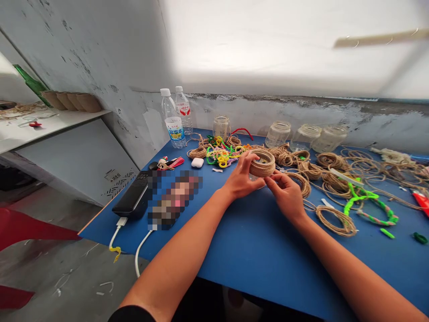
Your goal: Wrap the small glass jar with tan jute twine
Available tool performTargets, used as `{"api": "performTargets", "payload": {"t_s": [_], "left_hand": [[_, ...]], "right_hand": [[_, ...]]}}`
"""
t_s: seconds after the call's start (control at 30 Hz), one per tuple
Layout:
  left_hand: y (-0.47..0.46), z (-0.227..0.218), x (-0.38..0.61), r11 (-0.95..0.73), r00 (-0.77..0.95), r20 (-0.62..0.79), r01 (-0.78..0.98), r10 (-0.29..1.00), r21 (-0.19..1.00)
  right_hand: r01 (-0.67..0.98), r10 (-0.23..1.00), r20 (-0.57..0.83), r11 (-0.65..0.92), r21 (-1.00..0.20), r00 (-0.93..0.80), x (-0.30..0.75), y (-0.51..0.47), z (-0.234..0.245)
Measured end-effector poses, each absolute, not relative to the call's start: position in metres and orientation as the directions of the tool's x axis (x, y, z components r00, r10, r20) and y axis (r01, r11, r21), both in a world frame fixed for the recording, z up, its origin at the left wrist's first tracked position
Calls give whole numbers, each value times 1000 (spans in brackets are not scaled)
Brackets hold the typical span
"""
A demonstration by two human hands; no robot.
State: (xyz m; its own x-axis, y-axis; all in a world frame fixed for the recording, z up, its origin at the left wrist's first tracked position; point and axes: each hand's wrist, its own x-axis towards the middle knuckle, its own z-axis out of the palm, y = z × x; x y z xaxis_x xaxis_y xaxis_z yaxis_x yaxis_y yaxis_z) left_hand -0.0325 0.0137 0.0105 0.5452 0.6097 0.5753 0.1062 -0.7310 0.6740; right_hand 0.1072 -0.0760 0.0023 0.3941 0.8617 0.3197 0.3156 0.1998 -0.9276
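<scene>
a makeshift craft workshop: blue table (pixel 254 250) strewn with twine coils (pixel 335 221), glass jars (pixel 278 133), peeling walls (pixel 100 67).

Rough jute twine round glass jar (pixel 262 163), matt blue table (pixel 254 250), clear plastic bottles (pixel 173 120).

A small round jar (pixel 262 166), its side wound in close rows of brown jute twine, is held just above the blue counter (pixel 254 255). It tilts so its open rim faces up. The left hand (pixel 241 180) cups it from 8 o'clock; the right hand (pixel 286 193) touches its lower edge from 5 o'clock. Beneath the twine it seems to be clear glass.
</scene>
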Motion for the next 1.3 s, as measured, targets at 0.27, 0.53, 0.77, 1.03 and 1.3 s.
{"api": "performTargets", "payload": {"t_s": [0.27,0.53,0.77,1.03,1.3], "left_hand": [[12,12,-33,-726,547,563,124,619,677],[14,10,-32,-715,549,551,127,628,688],[13,11,-31,-711,531,570,90,627,697],[11,13,-32,-703,538,550,118,639,701],[10,15,-32,-698,537,540,135,648,703]], "right_hand": [[322,859,319,194,-927,401,107,-76,2],[299,861,307,193,-935,405,107,-75,2],[303,862,309,193,-933,402,108,-75,2],[341,855,319,181,-922,408,106,-77,5],[361,855,322,173,-916,407,106,-77,6]]}}
